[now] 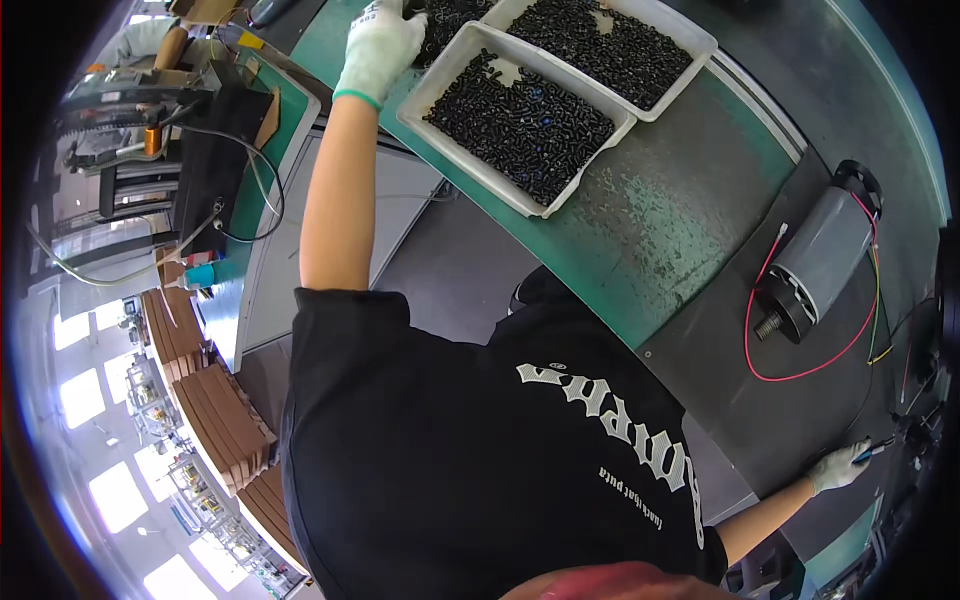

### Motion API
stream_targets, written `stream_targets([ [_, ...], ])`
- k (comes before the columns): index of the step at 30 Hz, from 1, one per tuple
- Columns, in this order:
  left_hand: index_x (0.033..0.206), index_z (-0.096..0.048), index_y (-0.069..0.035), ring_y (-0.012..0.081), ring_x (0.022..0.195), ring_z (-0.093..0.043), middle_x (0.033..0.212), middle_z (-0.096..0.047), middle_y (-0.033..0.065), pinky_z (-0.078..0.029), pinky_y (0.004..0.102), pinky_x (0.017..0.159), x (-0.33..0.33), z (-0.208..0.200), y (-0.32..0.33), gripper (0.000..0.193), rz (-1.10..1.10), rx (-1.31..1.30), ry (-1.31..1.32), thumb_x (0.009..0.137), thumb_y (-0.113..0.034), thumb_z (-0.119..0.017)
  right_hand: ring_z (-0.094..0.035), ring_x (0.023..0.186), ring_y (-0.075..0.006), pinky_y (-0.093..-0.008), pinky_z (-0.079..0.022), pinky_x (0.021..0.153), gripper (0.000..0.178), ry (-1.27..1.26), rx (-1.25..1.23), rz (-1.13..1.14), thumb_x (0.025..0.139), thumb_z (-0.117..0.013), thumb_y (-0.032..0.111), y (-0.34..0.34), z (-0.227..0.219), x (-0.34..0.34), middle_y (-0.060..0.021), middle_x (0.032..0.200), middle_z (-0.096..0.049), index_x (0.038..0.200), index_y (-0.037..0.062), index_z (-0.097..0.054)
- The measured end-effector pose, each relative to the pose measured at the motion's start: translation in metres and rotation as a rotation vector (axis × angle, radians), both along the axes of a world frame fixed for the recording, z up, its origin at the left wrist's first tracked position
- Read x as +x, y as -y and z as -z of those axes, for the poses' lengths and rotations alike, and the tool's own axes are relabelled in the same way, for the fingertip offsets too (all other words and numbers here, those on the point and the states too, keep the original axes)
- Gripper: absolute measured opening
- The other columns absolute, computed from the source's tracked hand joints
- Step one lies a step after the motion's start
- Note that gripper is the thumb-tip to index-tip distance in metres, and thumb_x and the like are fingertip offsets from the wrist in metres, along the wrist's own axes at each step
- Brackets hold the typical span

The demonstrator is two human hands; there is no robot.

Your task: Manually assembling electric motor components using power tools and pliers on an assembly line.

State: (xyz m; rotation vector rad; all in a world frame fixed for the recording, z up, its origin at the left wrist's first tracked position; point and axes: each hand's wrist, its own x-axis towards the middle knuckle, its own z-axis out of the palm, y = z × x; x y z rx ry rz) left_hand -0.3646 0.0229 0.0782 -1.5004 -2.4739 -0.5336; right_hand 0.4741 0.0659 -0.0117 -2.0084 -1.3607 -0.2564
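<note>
My left hand (385, 45), in a white knitted glove with a green cuff, reaches to the top edge of the picture. It is at a heap of small black cylindrical parts (445, 28), beside a white plastic tray (415, 105). Its fingertips are hidden, so I cannot tell what they hold. Far off at the lower right, my gloved right hand (838, 468) is closed round a thin tool with a blue part (868, 453). That tool is too small to name. Between the hands, a grey cylindrical motor (825, 250) with a threaded end lies on a black mat.
A second white tray (690, 75) of black parts adjoins the first on the worn green bench (650, 220). Red and other thin wires (765, 375) loop round the motor. At left stand a bench with black equipment (205, 150) and stacked brown cardboard (215, 420).
</note>
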Motion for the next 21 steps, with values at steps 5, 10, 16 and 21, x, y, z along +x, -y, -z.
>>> stream_targets([
  [5,0.103,-0.068,-0.003,0.0356,0.093,-0.065,0.097,-0.069,0.0181,-0.050,0.0417,0.083,-0.044,0.027,-0.028,0.026,-0.052,-0.253,-0.106,0.085,-0.022,-0.061,-0.061,0.101,-0.0302,-0.0361,-0.047,0.090,0.050,-0.108,-0.046,0.105,0.094,-0.059,0.037,0.005,-0.009,-0.023,-0.0226,0.115,-0.063,0.119,-0.0065,-0.058],
  [10,0.104,-0.067,-0.002,0.0307,0.088,-0.067,0.094,-0.070,0.0177,-0.051,0.0389,0.081,-0.047,0.025,-0.031,0.029,-0.022,-0.212,0.039,0.084,-0.023,-0.064,-0.061,0.098,-0.0289,-0.0343,-0.047,0.089,0.051,-0.074,-0.030,0.121,0.093,-0.062,0.037,0.005,-0.008,-0.027,-0.0225,0.112,-0.063,0.118,-0.0069,-0.059],
  [16,0.104,-0.067,0.002,0.0130,0.073,-0.060,0.086,-0.068,0.0072,-0.048,0.0257,0.069,-0.021,-0.001,-0.006,0.028,0.053,0.111,0.514,0.085,-0.019,-0.067,-0.061,0.102,-0.0244,-0.0333,-0.047,0.090,0.049,-0.233,0.090,-0.027,0.090,-0.065,0.029,0.017,-0.046,-0.092,-0.0191,0.116,-0.063,0.122,-0.0073,-0.057],
  [21,0.101,-0.063,0.004,0.0055,0.060,-0.049,0.077,-0.059,0.0030,-0.036,0.0157,0.052,0.155,-0.029,-0.008,0.027,0.487,0.142,1.564,0.087,-0.018,-0.065,-0.057,0.109,-0.0203,-0.0330,-0.046,0.095,0.047,-0.278,0.076,-0.423,0.086,-0.064,0.002,0.036,-0.098,-0.202,-0.0137,0.125,-0.059,0.131,-0.0042,-0.052],
])
